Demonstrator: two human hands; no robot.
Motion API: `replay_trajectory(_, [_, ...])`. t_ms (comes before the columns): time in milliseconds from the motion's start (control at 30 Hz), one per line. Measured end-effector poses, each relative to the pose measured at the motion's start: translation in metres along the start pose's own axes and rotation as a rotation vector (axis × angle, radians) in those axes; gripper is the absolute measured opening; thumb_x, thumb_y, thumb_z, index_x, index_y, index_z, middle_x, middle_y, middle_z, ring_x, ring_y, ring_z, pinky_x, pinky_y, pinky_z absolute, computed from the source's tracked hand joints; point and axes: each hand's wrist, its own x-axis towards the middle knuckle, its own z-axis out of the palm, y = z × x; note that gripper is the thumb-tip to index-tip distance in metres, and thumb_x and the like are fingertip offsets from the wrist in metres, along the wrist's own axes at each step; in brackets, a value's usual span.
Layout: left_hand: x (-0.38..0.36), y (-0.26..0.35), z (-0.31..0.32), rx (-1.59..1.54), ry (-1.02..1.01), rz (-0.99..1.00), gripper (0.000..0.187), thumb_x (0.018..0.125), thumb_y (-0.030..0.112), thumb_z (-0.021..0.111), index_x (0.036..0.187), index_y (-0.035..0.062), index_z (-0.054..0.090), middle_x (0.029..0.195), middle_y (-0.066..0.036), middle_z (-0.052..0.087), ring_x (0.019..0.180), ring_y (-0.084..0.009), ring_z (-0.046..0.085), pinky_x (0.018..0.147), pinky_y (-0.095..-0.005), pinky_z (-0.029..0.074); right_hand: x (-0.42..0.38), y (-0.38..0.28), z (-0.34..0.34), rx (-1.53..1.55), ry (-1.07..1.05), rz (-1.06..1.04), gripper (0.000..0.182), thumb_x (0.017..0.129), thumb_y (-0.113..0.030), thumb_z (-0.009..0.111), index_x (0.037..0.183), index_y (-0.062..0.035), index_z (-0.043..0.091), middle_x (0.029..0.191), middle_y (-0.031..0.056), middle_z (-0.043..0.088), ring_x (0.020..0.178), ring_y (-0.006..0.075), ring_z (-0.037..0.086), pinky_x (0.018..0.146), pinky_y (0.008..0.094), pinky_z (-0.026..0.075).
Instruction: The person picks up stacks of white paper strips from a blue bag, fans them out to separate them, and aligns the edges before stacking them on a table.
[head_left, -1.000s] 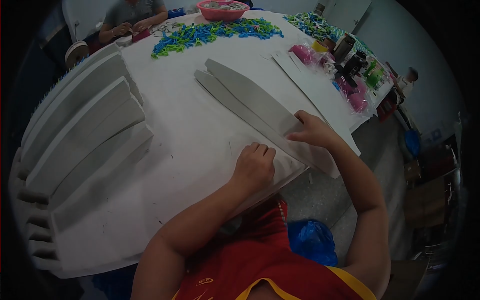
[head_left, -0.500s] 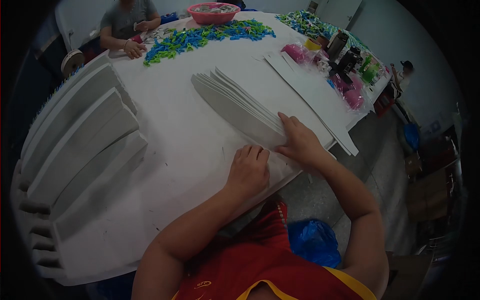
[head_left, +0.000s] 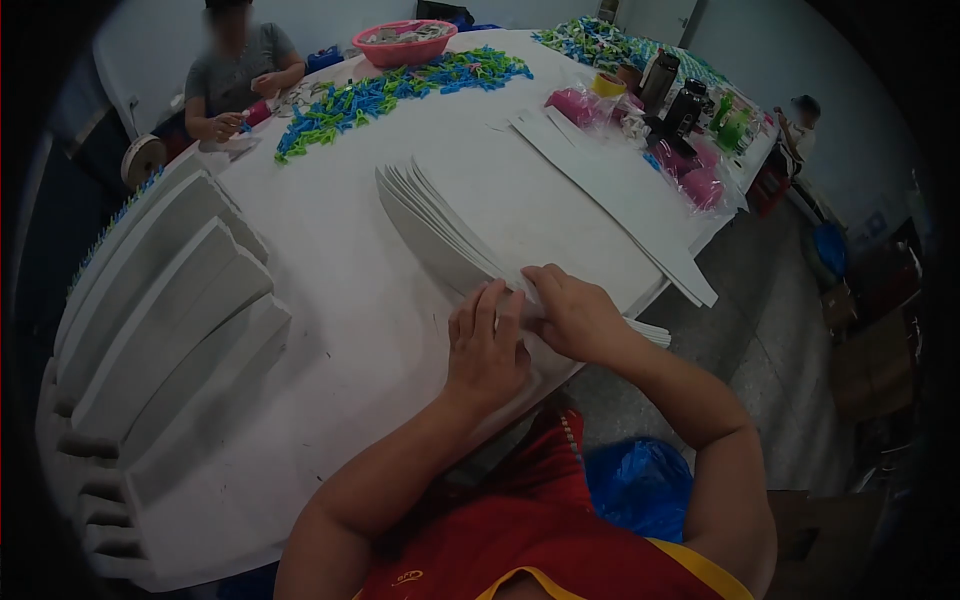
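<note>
A fanned stack of long white strips (head_left: 430,230) stands on edge on the white table, its sheets spread at the far end. My right hand (head_left: 575,315) is closed round the near part of the stack, which shows again past the wrist. Against the stack's near side lies my left hand (head_left: 488,345), fingers bent and slightly apart; its fingertips touch the strips and it grips nothing. More flat white strips (head_left: 610,205) lie to the right. Curved bundles of white strips (head_left: 180,320) stand at the left.
Blue and green clips (head_left: 400,95) are heaped at the back near a pink basin (head_left: 405,45). A co-worker (head_left: 240,75) sits at the back left. Dark bottles (head_left: 685,105) and pink rolls (head_left: 700,185) stand at the right. A blue bag (head_left: 640,485) is below.
My right hand has moved left and nearer along the stack. The fingers of my left hand have risen against the strips. The strips' near ends now stick out past my right wrist.
</note>
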Motion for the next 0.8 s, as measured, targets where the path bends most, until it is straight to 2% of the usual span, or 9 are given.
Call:
replay_trajectory(200, [0.002,0.003,-0.006,0.116,-0.164,0.020,0.087,0.074,0.007,0.073,0.156,0.0056,0.044,0.166,-0.015,0.037,0.153,-0.0389,0.032,0.125,-0.0574,0.022,-0.001,-0.005,-0.002,0.094,-0.070,0.063,0.063,0.084,-0.018,0.082,0.138,-0.0029,0.053,0.123,0.0202,0.065,0.108,0.0393,0.069,0.087,0.0459,0.058])
replay_trajectory(300, [0.000,0.000,-0.003,0.119,-0.132,0.021,0.083,0.076,0.008,0.072,0.155,0.0063,0.046,0.165,-0.012,0.039,0.153,-0.0388,0.033,0.124,-0.0596,0.022,0.014,0.024,-0.025,0.256,-0.236,0.034,0.063,0.087,-0.026,0.083,0.139,-0.0018,0.057,0.129,0.0208,0.067,0.114,0.0374,0.069,0.096,0.0437,0.056])
replay_trajectory(367, [-0.001,0.000,-0.003,0.125,-0.127,0.023,0.082,0.076,0.009,0.072,0.154,0.0063,0.047,0.165,-0.012,0.040,0.153,-0.0389,0.033,0.124,-0.0606,0.022,0.034,0.068,-0.037,0.654,-0.335,0.224,0.071,0.091,-0.043,0.080,0.144,-0.0010,0.057,0.133,0.0231,0.067,0.122,0.0393,0.066,0.100,0.0436,0.055])
replay_trajectory(433, [-0.001,0.002,-0.003,0.131,-0.118,0.025,0.080,0.077,0.010,0.072,0.153,0.0062,0.048,0.164,-0.013,0.042,0.152,-0.0390,0.034,0.123,-0.0615,0.022,0.055,0.133,-0.032,0.247,0.008,0.345,0.075,0.093,-0.047,0.078,0.148,-0.0019,0.055,0.140,0.0214,0.064,0.126,0.0399,0.064,0.105,0.0477,0.053])
replay_trajectory(500, [-0.001,0.003,-0.004,0.127,-0.083,0.016,0.069,0.082,0.010,0.066,0.150,0.0074,0.053,0.162,-0.012,0.046,0.151,-0.0353,0.037,0.123,-0.0597,0.022,0.060,0.192,-0.025,-0.243,0.143,0.483,0.083,0.089,-0.054,0.081,0.149,-0.0026,0.055,0.147,0.0220,0.058,0.132,0.0395,0.060,0.108,0.0505,0.051])
replay_trajectory(533, [-0.001,0.003,-0.003,0.129,-0.079,0.020,0.069,0.082,0.010,0.066,0.150,0.0074,0.053,0.162,-0.012,0.046,0.151,-0.0353,0.037,0.123,-0.0597,0.022,0.057,0.217,-0.021,-0.244,0.148,0.481,0.083,0.089,-0.054,0.081,0.149,-0.0026,0.055,0.147,0.0220,0.058,0.132,0.0395,0.060,0.108,0.0505,0.051])
replay_trajectory(600, [-0.002,0.000,0.001,0.128,-0.059,0.026,0.069,0.082,0.011,0.065,0.150,0.0074,0.054,0.161,-0.012,0.046,0.151,-0.0353,0.038,0.123,-0.0597,0.023,0.058,0.250,-0.017,-0.222,-0.049,0.770,0.096,0.083,-0.062,0.083,0.151,-0.0019,0.052,0.152,0.0237,0.052,0.136,0.0392,0.056,0.111,0.0509,0.049])
replay_trajectory(700, [-0.002,-0.001,0.002,0.126,-0.050,0.029,0.069,0.082,0.011,0.066,0.149,0.0073,0.054,0.160,-0.012,0.047,0.150,-0.0353,0.038,0.122,-0.0597,0.023,0.057,0.228,-0.033,-0.222,-0.119,0.879,0.108,0.076,-0.069,0.085,0.153,-0.0013,0.050,0.151,0.0251,0.052,0.139,0.0408,0.054,0.112,0.0536,0.047])
replay_trajectory(800, [-0.002,0.000,0.002,0.127,-0.043,0.026,0.068,0.082,0.011,0.066,0.149,0.0072,0.054,0.160,-0.012,0.047,0.150,-0.0352,0.038,0.122,-0.0595,0.024,0.057,0.263,-0.025,-0.039,-0.085,0.876,0.112,0.072,-0.063,0.090,0.153,0.0026,0.048,0.150,0.0259,0.052,0.133,0.0412,0.060,0.106,0.0554,0.053])
